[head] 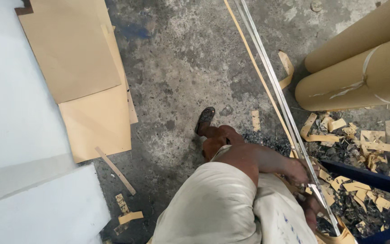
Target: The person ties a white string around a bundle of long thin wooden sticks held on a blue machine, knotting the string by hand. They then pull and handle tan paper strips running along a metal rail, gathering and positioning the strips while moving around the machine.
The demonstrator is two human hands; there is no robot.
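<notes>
— Hands first: what are they doing?

— Both are working at the lower right of the view. The left hand is lying across a long metal strip, its fingers curling down over the strip and seeming to be gripping it. The forearm is reaching across from the body, over the light-coloured shirt.

— And the right hand?

— The right hand is sitting lower, just beside the same strip and partly hiding behind the shirt. Whether its fingers are closing on anything, I cannot tell.

— Where is the strip running?

— It is stretching from the top edge of the view, near the middle, diagonally down to the lower right, passing under the left hand and ending near the bottom edge. A thin brown paper strip is running alongside it, just to its left.

— What is lying around?

— Two large rolls of brown paper are lying at the upper right, one resting against the other. Below them, brown paper scraps are littering the dark concrete floor. A dark blue bar is crossing the scraps to the right of the hands.

— Anything on the left?

— Flat brown sheets are overlapping on the floor, next to a pale slab. A foot in a sandal is pointing up the view, near the middle.
</notes>
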